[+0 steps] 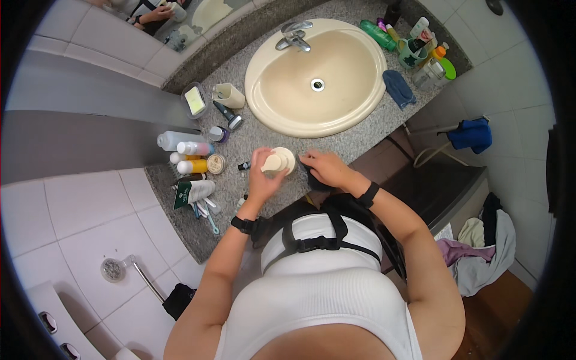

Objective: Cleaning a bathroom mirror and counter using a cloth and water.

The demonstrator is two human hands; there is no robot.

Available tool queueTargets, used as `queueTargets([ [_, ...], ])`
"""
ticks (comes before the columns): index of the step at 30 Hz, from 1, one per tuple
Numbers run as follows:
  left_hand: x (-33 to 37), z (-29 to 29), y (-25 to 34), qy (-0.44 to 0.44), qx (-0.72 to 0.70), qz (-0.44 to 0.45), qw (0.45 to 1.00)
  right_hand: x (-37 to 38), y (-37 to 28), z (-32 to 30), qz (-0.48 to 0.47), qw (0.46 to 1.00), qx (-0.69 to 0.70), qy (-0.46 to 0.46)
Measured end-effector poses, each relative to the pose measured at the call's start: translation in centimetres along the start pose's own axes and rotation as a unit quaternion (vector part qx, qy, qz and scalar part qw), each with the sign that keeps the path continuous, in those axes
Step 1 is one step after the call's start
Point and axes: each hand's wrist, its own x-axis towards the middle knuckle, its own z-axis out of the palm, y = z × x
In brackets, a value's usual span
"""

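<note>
My left hand is wrapped round a cream-coloured pump bottle, seen from above near the counter's front edge. Its round top and spout-like part point toward my fingers. Just to its right, my right hand is closed on a dark cloth, which hangs down over the counter's edge. The two hands are close together but apart. A small black-capped vial lies left of the bottle. The bottle's lower part is hidden from above.
Beyond my hands is the beige sink with a chrome faucet. Bottles, jars, a soap dish, a cup and a black-and-silver shaver-like tool crowd the left. A blue cloth and several toiletries stand at the right.
</note>
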Motion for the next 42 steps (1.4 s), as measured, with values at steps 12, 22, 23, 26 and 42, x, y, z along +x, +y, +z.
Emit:
queueTargets([
  [12, 0.8, -0.5, 2.7, 0.026, 0.1, -0.007, 0.995, -1.0, 1.0, -0.4, 0.091, 0.989, 0.058, 0.098],
  [22, -0.1, 0.8, 1.1, 0.029, 0.044, -0.09, 0.995, 1.4, -1.3, 1.3, 0.043, 0.994, 0.041, 0.087],
  [23, -0.1, 1.0, 1.1, 0.053, 0.055, -0.099, 0.992, 1.5, -1.2, 2.0, 0.044, 0.994, 0.042, 0.087],
  [26, -0.2, 1.1, 0.9, 0.085, 0.104, -0.082, 0.988, 1.9, -0.6, 4.1, 0.051, 0.994, 0.058, 0.081],
  [42, 0.1, 0.8, 0.6, 0.095, 0.075, -0.093, 0.988, 2.9, -3.3, 4.3, 0.083, 0.981, 0.102, 0.144],
])
